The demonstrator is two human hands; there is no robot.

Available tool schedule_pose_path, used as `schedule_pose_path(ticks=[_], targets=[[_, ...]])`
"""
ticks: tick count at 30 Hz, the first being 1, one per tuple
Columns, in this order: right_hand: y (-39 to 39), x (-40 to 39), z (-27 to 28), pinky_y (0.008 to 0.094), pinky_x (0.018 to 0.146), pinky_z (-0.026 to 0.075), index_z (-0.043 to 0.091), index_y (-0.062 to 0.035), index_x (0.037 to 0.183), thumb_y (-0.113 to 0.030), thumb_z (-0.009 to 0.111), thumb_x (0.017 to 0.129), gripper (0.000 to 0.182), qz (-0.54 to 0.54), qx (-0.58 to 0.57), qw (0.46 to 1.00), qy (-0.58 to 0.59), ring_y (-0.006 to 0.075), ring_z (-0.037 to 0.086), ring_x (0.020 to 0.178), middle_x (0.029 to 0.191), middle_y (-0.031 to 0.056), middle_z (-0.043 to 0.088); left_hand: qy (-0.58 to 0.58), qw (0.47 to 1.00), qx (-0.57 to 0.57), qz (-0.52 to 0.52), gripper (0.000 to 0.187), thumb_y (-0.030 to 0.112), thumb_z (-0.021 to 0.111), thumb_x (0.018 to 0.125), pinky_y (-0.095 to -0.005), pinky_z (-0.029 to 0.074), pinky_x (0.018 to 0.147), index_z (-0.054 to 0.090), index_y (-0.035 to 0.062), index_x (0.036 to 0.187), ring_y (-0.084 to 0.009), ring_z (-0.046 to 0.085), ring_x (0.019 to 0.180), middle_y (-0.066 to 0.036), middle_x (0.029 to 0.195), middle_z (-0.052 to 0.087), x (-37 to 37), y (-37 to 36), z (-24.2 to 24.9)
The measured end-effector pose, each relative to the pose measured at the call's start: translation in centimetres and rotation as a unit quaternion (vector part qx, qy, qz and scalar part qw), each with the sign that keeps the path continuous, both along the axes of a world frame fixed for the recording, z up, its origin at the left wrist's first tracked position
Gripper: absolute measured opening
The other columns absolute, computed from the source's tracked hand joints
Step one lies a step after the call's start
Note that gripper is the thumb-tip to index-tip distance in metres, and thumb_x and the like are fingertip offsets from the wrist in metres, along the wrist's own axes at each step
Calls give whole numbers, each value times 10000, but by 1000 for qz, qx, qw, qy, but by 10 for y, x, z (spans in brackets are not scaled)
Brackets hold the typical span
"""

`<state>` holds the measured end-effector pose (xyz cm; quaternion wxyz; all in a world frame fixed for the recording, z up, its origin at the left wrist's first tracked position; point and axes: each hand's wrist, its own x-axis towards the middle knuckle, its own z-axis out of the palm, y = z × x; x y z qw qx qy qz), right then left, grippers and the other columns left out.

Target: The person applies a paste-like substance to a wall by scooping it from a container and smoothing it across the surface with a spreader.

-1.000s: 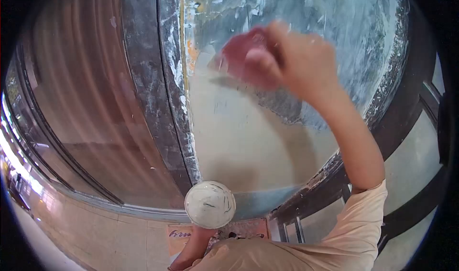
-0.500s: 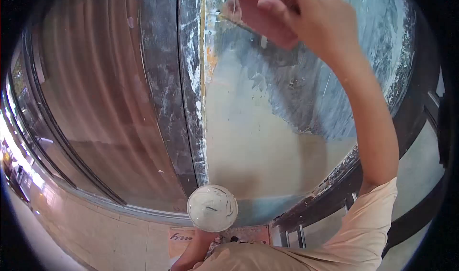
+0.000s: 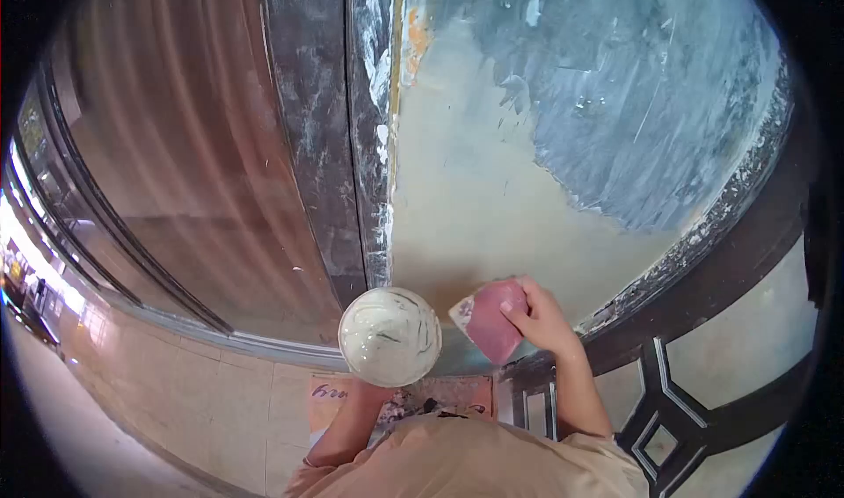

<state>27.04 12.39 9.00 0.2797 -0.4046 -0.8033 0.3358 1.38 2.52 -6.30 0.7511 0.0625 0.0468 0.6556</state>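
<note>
My right hand (image 3: 539, 315) grips a flat reddish-pink spreader (image 3: 496, 322), thumb on its face. Whitish paste shows on the spreader's left corner. Just left of it, a round container (image 3: 389, 337) of creamy white paste sits above my left hand (image 3: 373, 390), which is mostly hidden beneath it and supports it from below. Spreader and container are apart. In front stands a wall panel (image 3: 475, 190), smooth cream in its lower part and streaked blue-grey (image 3: 642, 102) higher up.
Left of the panel runs a dark, paint-smeared vertical frame (image 3: 312, 129), then brown glass with curtain folds (image 3: 185, 146). A dark patterned grille (image 3: 694, 401) stands at lower right. Below are floor tiles (image 3: 229, 410) and an orange printed sheet (image 3: 325, 410).
My right hand has come down from the upper panel with the spreader, close to the container. The container appears slightly higher, and the view has shifted a little.
</note>
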Motion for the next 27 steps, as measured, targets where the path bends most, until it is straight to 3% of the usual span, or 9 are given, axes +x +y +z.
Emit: schedule_pose_path(ticks=[3, 5, 9, 11, 14, 17, 21, 23, 27], targets=[[0, 28, -32, 273, 718, 459, 520, -36, 1145, -115, 608, 849, 319, -36, -90, 987, 125, 128, 566, 830, 919, 64, 605, -5, 999, 37, 20, 616, 517, 410, 918, -511, 348, 1065, 380, 126, 1393, -308, 428, 1281, -96, 1405, 433, 7, 1, 1], [-5, 40, -33, 223, 669, 432, 497, -25, 1141, -20, 511, 863, 279, -41, -103, 990, 87, 61, 518, 776, 919, 2, 560, 154, 985, 30, 76, 611, 503, 417, 921, -517, 339, 1070, 375, 115, 1391, -303, 422, 1285, -100, 1401, 436, 14, 3, -12], [-17, 36, -16, 218, 642, 427, 485, -34, 1109, 0, 525, 844, 270, -44, -109, 986, 122, 56, 507, 746, 886, -6, 556, 59, 998, 25, 6, 562, 451, 404, 942, -509, 353, 1067, 361, 128, 1400, -295, 399, 1303, -99, 1432, 395, 25, 2, -3], [-18, 38, -12, 234, 640, 432, 531, -23, 1070, -16, 555, 838, 233, -50, -77, 990, 110, 76, 521, 723, 863, 19, 580, 146, 984, 103, 3, 576, 453, 428, 932, -513, 356, 1064, 359, 125, 1400, -303, 421, 1285, -106, 1416, 414, 35, 5, 7], [-29, 23, 23, 329, 699, 474, 609, -15, 1007, -71, 606, 820, 195, -23, 63, 998, 22, 259, 598, 799, 887, 129, 616, 78, 996, 39, -37, 590, 470, 432, 925, -517, 354, 1064, 362, 126, 1399, -307, 435, 1274, -109, 1407, 426, 50, 12, 7], [-32, 25, 37, 367, 712, 487, 630, -65, 1026, -47, 631, 790, 237, 7, 191, 978, -78, 299, 583, 877, 923, 111, 606, 89, 992, 68, -58, 617, 300, 567, 908, -444, 377, 1058, 289, 90, 1417, -259, 424, 1277, -108, 1415, 394, 63, 11, 29], [-33, 35, 33, 389, 727, 491, 645, -118, 1034, -21, 654, 747, 303, 22, 233, 969, -81, 295, 563, 921, 940, 81, 585, 70, 987, 135, -53, 622, 284, 591, 897, -430, 380, 1055, 301, 96, 1414, -245, 422, 1280, -97, 1415, 398, 85, 8, 36], [-34, 42, 26, 381, 745, 496, 657, -136, 1013, 4, 662, 713, 331, 28, 246, 965, -90, 291, 566, 917, 949, 67, 585, 260, 961, 94, -6, 641, 527, 397, 911, -494, 360, 1060, 364, 109, 1397, -295, 446, 1259, -114, 1393, 433, 97, 9, 31], [-34, 53, 16, 371, 761, 497, 665, -146, 1012, -10, 678, 703, 338, 45, 265, 960, -79, 285, 564, 921, 949, 54, 578, 432, 895, 111, 28, 616, 508, 364, 924, -482, 369, 1053, 372, 107, 1391, -288, 452, 1251, -115, 1386, 440, 115, 12, 44]])
